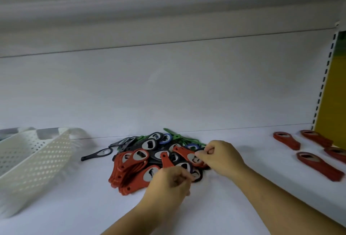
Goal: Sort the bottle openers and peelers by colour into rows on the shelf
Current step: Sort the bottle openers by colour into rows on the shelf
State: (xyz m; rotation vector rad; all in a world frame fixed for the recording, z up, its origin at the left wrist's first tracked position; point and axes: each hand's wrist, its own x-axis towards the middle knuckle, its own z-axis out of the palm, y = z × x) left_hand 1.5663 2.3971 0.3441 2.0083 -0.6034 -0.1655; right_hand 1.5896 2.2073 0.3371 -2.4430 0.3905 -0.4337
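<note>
Red, black, blue and green openers lie in a pile (148, 146) on the shelf (187, 94), at six o'clock. Sorted red ones (286, 141) sit at three o'clock. The right hand (222, 158) pinches a red opener (180, 151) by its metal end. The left hand (168, 184) has curled fingers at the pile; I cannot tell what they hold. Openers look light, stiff and smooth, so grab the flat handle.
</note>
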